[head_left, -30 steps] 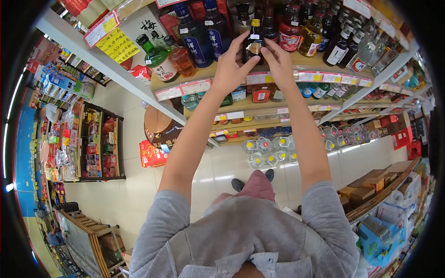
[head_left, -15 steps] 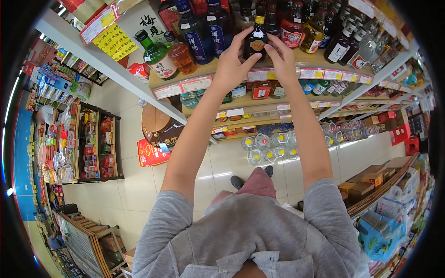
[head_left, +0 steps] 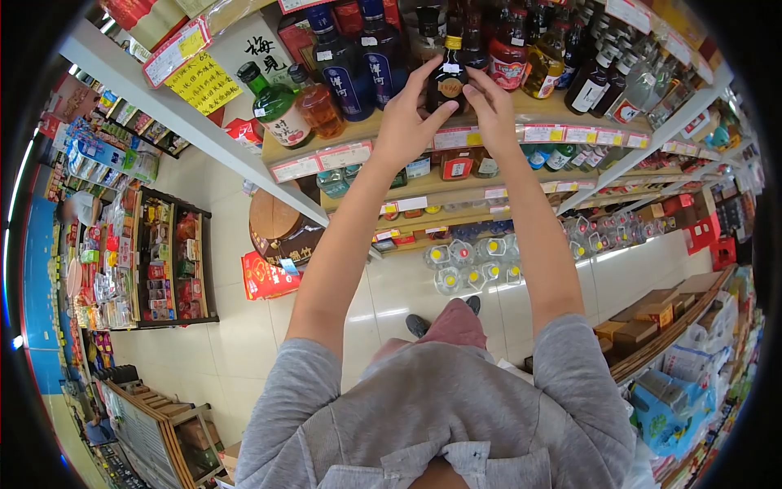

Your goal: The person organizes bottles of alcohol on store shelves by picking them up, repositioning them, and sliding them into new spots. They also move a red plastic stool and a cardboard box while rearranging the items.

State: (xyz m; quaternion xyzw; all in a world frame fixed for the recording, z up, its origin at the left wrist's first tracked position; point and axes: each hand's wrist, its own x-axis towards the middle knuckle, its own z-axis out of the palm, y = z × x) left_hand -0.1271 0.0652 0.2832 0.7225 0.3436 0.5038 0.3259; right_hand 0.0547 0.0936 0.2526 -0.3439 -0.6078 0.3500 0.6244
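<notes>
Shop shelves [head_left: 521, 110] full of bottles fill the far side, and a pale tiled floor [head_left: 236, 326] lies below. I see both arms reach up to the top wooden shelf. My left hand [head_left: 405, 122] and right hand [head_left: 494, 110] hold one small dark bottle [head_left: 449, 84] between them. The left fingers wrap its left side and the thumb sticks out under it. The right fingertips press on its right side. The bottle stands upright at the front edge of the shelf, and it has a gold cap and a round label. I cannot tell if its bottom touches the shelf.

Just left of the left hand stand two tall blue bottles [head_left: 346, 69]. Farther left lean a green bottle [head_left: 273, 106] and an orange one [head_left: 318, 102]. A yellow sign [head_left: 204, 81] with writing hangs at the far left. Price tags [head_left: 562, 133] run along the shelf edge, to the right of the hands. Big clear jugs [head_left: 468, 265] with yellow caps sit low on the floor. Brown boxes [head_left: 652, 318] are stacked near on the right.
</notes>
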